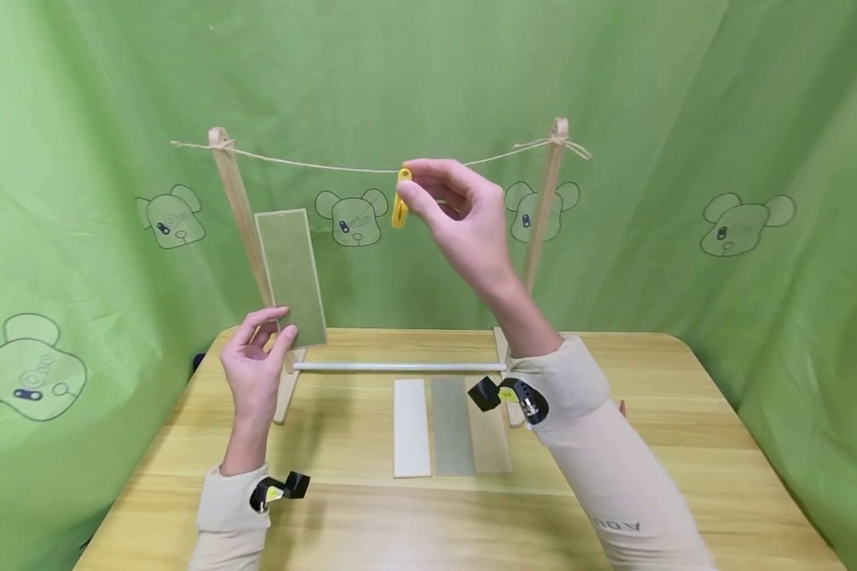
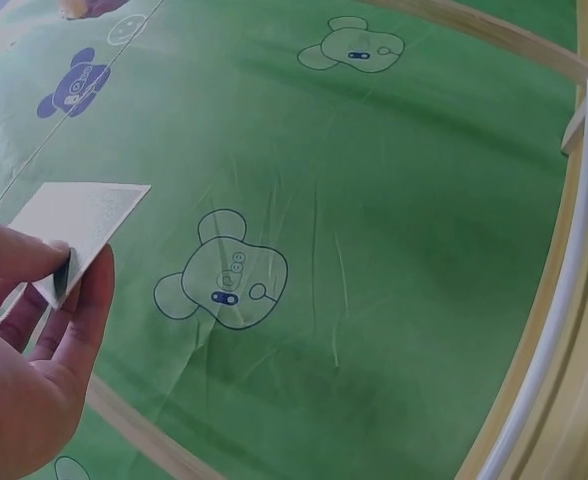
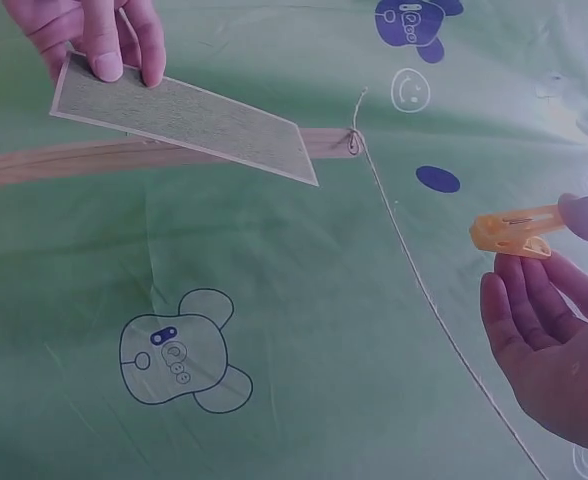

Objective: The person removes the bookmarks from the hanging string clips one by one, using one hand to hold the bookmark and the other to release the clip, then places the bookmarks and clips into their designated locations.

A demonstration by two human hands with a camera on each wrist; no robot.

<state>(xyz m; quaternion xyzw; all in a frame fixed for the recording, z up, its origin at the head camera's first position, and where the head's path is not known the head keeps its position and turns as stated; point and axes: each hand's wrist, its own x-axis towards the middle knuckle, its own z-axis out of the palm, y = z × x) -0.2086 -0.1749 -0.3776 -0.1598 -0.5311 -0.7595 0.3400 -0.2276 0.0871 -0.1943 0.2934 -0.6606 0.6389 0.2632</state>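
Note:
My left hand pinches the lower end of a green rectangular card, held upright beside the left wooden post; the left wrist view shows the card between thumb and fingers. My right hand pinches a yellow clothespin just under the string stretched between the two posts. In the right wrist view the clothespin sits close to the string, and the card is off to the upper left.
Three more cards, white, grey-green and tan, lie side by side on the wooden table. A white rod joins the rack's feet. The right post stands behind my right arm. Green cloth surrounds the table.

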